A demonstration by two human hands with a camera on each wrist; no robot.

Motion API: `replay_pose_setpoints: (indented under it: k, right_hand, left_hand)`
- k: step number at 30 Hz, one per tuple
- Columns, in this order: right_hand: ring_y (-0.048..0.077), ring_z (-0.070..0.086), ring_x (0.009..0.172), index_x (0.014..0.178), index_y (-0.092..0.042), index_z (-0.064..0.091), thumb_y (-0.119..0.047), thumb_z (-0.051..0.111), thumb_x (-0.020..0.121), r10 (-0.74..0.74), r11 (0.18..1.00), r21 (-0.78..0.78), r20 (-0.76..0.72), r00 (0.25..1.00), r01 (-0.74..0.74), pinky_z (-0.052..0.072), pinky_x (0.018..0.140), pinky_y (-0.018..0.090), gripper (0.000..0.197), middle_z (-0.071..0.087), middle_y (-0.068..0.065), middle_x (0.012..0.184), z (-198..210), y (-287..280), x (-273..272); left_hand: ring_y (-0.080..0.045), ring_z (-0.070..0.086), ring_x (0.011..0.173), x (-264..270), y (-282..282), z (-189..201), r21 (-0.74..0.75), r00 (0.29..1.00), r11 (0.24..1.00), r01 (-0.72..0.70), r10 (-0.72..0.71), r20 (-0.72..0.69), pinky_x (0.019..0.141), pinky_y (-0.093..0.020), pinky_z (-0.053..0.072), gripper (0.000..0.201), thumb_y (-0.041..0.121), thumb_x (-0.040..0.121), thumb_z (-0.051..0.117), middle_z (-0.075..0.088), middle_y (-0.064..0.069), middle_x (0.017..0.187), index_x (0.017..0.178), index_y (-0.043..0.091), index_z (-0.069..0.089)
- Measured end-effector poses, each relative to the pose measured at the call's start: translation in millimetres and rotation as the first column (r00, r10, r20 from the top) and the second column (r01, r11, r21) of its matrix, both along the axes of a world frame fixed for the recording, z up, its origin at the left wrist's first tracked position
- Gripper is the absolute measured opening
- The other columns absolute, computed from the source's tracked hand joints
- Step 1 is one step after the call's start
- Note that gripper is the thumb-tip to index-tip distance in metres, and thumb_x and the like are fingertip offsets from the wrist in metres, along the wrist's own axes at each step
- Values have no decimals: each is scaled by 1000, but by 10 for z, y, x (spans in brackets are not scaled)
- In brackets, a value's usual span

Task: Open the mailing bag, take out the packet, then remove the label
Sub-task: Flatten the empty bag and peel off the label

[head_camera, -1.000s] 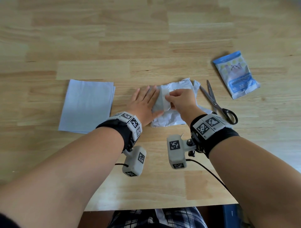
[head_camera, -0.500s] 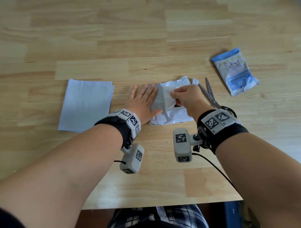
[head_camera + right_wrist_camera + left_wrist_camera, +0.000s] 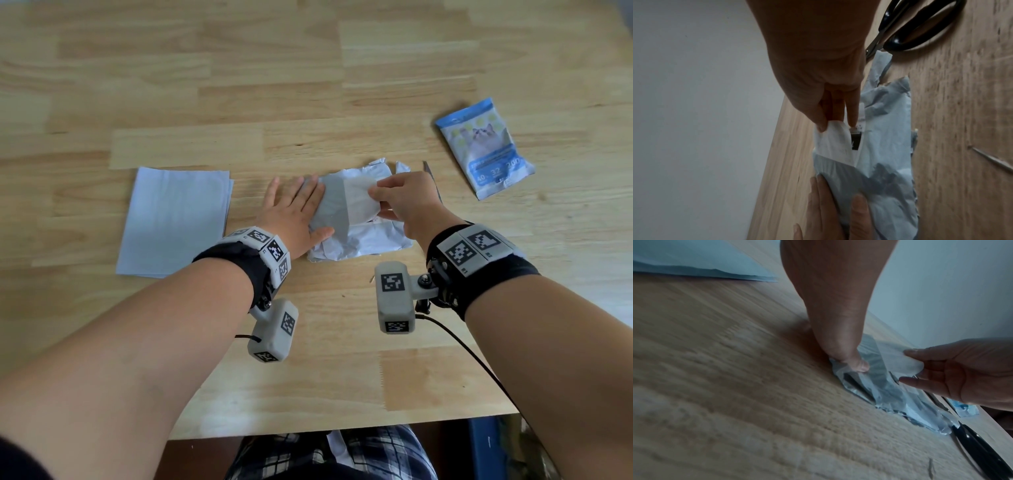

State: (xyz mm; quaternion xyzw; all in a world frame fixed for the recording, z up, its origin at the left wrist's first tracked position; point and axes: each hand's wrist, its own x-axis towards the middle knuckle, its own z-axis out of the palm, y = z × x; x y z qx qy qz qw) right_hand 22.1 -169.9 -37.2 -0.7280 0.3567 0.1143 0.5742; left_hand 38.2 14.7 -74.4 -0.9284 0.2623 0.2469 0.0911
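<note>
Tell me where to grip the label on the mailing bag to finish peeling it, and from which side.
Grip the lifted free edge of the label, where the right hand already pinches it, coming from the right. That edge curls up off the mailing bag, while the left part looks still stuck; the left hand presses the bag flat there, so pulling leftward should work.

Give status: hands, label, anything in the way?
Left hand flat, pinning the bag. Right hand pinches the label, part peeled. Packet out, far right. Scissors beside bag, clear.
</note>
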Motion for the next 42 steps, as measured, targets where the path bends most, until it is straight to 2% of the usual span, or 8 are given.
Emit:
replay_pose_setpoints:
  k: [7, 9, 12, 18, 26, 37, 39, 42]
  right_hand:
    - [24, 64, 85, 88, -3, 63, -2, 65, 85, -1, 1000, -19, 41, 999, 2, 58, 76, 31, 4, 66, 19, 101, 23, 15, -42]
    - [30, 66, 89, 88, -1, 65, -2, 64, 86, 12, 999, -53, 51, 999, -9, 58, 79, 36, 3, 66, 23, 106, 43, 23, -26]
    - [35, 66, 98, 85, -3, 65, -4, 65, 85, 17, 997, -82, 53, 998, -12, 57, 85, 44, 1, 67, 22, 99, 45, 49, 10]
    - [29, 68, 92, 99, -4, 67, -9, 70, 82, 34, 993, -112, 19, 999, -31, 56, 86, 42, 17, 65, 7, 85, -65, 35, 56]
    - [20, 66, 80, 96, -5, 68, -9, 69, 83, 92, 988, -131, 37, 995, -86, 57, 81, 34, 14, 63, 1, 73, -34, 20, 41]
    - [21, 64, 72, 93, -2, 65, -6, 69, 83, 79, 992, -101, 14, 997, -77, 58, 76, 32, 11, 64, 9, 77, 22, -98, 50]
    - [25, 66, 74, 82, -6, 64, -6, 69, 82, 73, 992, -105, 13, 997, -72, 58, 80, 37, 5, 66, 12, 82, 41, -132, 45]
    - [32, 70, 86, 69, -15, 59, -7, 69, 82, 68, 991, -116, 12, 998, -66, 58, 83, 41, 18, 68, 15, 86, 60, -182, 40]
  left_hand:
    - [-26, -16, 146, -8, 2, 91, -79, 1000, 997, -7, 6, -9, 115, -48, -16, 79, 56, 95, 23, -29, -2, 155, 147, 16, -21]
    - [-29, -22, 144, -36, -53, 158, -119, 999, 993, -7, 13, 46, 115, -50, -16, 81, 47, 95, 32, -33, -6, 153, 146, 14, -22]
    - [-24, -25, 144, -53, -208, 208, -219, 994, 975, 21, 4, 112, 117, -46, -16, 73, 41, 97, 26, -29, -6, 155, 147, 14, -20]
    - [-14, -15, 146, 2, -286, -89, -216, 998, 976, 29, -41, -52, 120, -35, -9, 76, 57, 95, 16, -18, 0, 158, 148, 15, -17]
    - [-13, -16, 146, 7, -161, -121, -182, 998, 982, 47, -53, -26, 120, -35, -10, 79, 61, 92, 15, -21, 3, 157, 146, 15, -20]
    - [-13, -15, 146, 45, -166, -140, -146, 998, 988, 48, -53, -30, 120, -35, -8, 79, 62, 92, 16, -19, 3, 158, 148, 17, -18]
    - [-13, -15, 146, 49, -175, -126, -129, 998, 990, 52, -57, -34, 120, -35, -8, 79, 62, 92, 16, -19, 3, 158, 147, 17, -18]
    - [-13, -15, 146, 48, -187, -101, -114, 997, 992, 52, -57, -47, 120, -35, -8, 79, 62, 92, 17, -20, 3, 158, 147, 17, -18]
